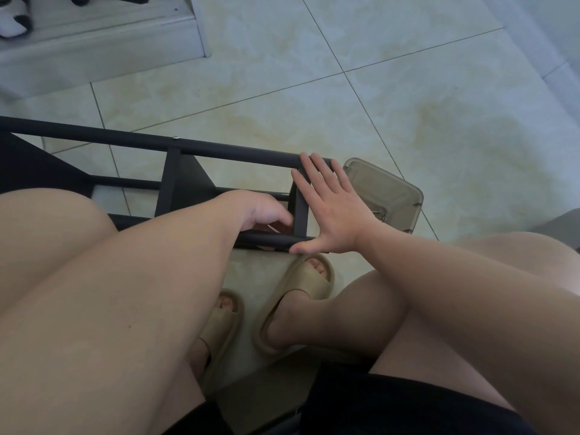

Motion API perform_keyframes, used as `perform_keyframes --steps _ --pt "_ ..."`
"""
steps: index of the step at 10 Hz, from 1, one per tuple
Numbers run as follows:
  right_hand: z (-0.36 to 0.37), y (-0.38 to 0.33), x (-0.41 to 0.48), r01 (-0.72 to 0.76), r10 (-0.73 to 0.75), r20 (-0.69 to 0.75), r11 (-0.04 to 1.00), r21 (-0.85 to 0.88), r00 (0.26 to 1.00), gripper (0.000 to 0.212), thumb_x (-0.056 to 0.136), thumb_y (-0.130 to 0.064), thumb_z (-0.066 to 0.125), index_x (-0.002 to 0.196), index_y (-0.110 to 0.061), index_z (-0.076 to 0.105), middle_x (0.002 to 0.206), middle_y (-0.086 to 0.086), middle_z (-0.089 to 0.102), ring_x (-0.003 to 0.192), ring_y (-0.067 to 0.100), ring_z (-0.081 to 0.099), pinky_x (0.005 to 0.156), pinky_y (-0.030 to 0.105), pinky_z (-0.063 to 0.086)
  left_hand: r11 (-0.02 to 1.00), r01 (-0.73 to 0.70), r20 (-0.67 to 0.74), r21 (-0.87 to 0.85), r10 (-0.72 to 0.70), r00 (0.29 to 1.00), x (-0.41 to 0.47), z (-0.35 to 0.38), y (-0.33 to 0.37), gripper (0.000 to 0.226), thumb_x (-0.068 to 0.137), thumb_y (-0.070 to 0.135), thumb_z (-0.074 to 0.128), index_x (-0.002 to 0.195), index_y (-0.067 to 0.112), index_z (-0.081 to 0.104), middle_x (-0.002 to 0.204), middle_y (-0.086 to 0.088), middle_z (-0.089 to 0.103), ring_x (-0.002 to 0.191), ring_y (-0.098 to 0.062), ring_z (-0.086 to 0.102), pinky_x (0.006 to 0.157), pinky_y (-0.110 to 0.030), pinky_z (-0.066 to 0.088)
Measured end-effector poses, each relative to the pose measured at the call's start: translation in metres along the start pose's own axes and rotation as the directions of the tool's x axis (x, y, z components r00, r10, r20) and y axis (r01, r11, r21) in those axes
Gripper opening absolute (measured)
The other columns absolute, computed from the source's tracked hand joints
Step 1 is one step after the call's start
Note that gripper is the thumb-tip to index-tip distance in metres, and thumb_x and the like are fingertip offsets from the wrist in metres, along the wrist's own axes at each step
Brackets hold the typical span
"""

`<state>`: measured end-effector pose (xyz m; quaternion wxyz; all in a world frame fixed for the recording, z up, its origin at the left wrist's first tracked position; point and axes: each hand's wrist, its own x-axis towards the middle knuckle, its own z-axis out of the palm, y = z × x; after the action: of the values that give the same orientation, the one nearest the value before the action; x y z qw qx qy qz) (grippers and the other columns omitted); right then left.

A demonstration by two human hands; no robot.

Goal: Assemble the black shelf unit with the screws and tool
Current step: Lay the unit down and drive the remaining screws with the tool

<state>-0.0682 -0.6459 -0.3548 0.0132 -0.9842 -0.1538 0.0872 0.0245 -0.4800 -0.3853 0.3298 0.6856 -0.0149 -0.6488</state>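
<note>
The black shelf unit (pixel 219 149) lies on its side across the tiled floor in front of my knees, with round tubes and flat crossbars. A small silver screw head (pixel 175 138) shows on its top tube. My right hand (pixel 332 211) is spread flat against the frame's right end, fingertips on the top tube and thumb on the lower tube. My left hand (pixel 259 208) reaches inside the frame beside the end upright with its fingers curled downward. What those fingers hold, if anything, is hidden. No tool is visible.
A translucent brown plastic box (pixel 389 186) with small metal parts at its near edge sits on the floor just right of the frame. My feet in beige slippers (pixel 298 296) are below the frame. A grey step (pixel 110 51) with a shoe (pixel 14 18) lies at the far left.
</note>
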Motion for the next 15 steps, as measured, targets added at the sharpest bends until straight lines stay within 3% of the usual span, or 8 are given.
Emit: perform_keyframes --steps 1,4,7,9,11,12,13,15 --pt "0.0006 0.0003 0.0000 0.000 0.000 -0.002 1.000 -0.007 1.000 0.135 0.067 -0.097 0.036 0.161 -0.004 0.010 0.168 0.019 -0.005 0.156 0.034 -0.009 0.125 0.052 -0.006 1.000 -0.026 -0.025 0.011 0.026 0.999 0.0015 0.0007 -0.0001 0.018 0.086 0.011 0.068 0.102 0.005 0.074 0.084 -0.012 0.074 0.072 -0.026 0.070 0.065 -0.032 0.055" --pt "0.0021 0.0002 -0.0004 0.003 -0.003 -0.013 1.000 -0.010 1.000 0.134 0.068 -0.097 0.037 0.161 -0.004 0.011 0.168 0.019 -0.004 0.156 0.034 -0.008 0.125 0.052 -0.004 0.997 -0.044 0.051 -0.064 0.047 0.998 0.0024 -0.0029 -0.0034 0.016 0.087 0.004 0.064 0.095 0.010 0.076 0.095 -0.016 0.074 0.090 -0.031 0.070 0.093 -0.043 0.054" --pt "0.0000 -0.0001 -0.0010 0.003 -0.003 -0.006 1.000 0.001 1.000 0.134 0.067 -0.096 0.038 0.161 -0.004 0.010 0.168 0.019 -0.005 0.156 0.034 -0.009 0.125 0.052 -0.005 0.999 0.014 -0.020 0.048 -0.013 1.000 0.0030 0.0003 -0.0005 0.009 0.085 0.015 0.069 0.086 0.007 0.073 0.076 -0.010 0.073 0.064 -0.024 0.068 0.062 -0.029 0.055" --pt "-0.0003 0.0000 -0.0009 0.003 -0.003 0.001 1.000 -0.006 1.000 0.134 0.067 -0.097 0.036 0.161 -0.004 0.010 0.168 0.020 -0.005 0.156 0.034 -0.009 0.125 0.054 -0.003 0.999 -0.037 0.026 -0.010 0.037 0.999 0.0049 -0.0015 -0.0031 0.014 0.087 0.009 0.066 0.081 0.015 0.076 0.080 -0.006 0.074 0.078 -0.023 0.067 0.077 -0.030 0.053" --pt "0.0000 0.0007 0.0000 0.003 -0.003 -0.008 1.000 0.006 1.000 0.135 0.066 -0.097 0.037 0.161 -0.004 0.011 0.168 0.020 -0.003 0.156 0.034 -0.007 0.125 0.053 -0.003 0.996 -0.037 0.029 -0.081 0.039 0.999 0.0045 -0.0011 -0.0009 0.019 0.090 0.008 0.063 0.104 0.010 0.075 0.095 -0.009 0.073 0.093 -0.027 0.067 0.096 -0.043 0.053" --pt "0.0004 0.0007 -0.0002 0.004 -0.004 -0.010 1.000 0.006 1.000 0.135 0.067 -0.097 0.037 0.161 -0.004 0.011 0.168 0.020 -0.003 0.156 0.035 -0.007 0.125 0.054 -0.003 1.000 0.016 0.007 -0.010 -0.016 1.000 0.0028 0.0001 0.0004 0.032 0.089 0.013 0.065 0.119 0.002 0.070 0.092 -0.013 0.071 0.081 -0.028 0.067 0.071 -0.033 0.057" --pt "0.0005 0.0007 -0.0007 0.006 -0.006 -0.014 1.000 0.007 1.000 0.135 0.067 -0.097 0.036 0.161 -0.003 0.012 0.168 0.020 -0.003 0.156 0.035 -0.007 0.125 0.054 -0.002 1.000 -0.011 0.011 0.001 0.011 1.000 0.0039 0.0004 0.0003 0.029 0.089 0.011 0.064 0.116 0.003 0.071 0.089 -0.011 0.072 0.076 -0.024 0.068 0.066 -0.029 0.055" --pt "0.0018 0.0002 -0.0006 0.006 -0.006 -0.015 1.000 0.005 1.000 0.135 0.067 -0.097 0.037 0.161 -0.004 0.011 0.168 0.019 -0.004 0.156 0.034 -0.007 0.125 0.054 -0.002 0.998 -0.043 0.063 -0.050 0.046 0.997 0.0054 -0.0031 -0.0028 0.016 0.089 0.005 0.063 0.095 0.011 0.076 0.094 -0.012 0.073 0.089 -0.027 0.068 0.085 -0.036 0.055"
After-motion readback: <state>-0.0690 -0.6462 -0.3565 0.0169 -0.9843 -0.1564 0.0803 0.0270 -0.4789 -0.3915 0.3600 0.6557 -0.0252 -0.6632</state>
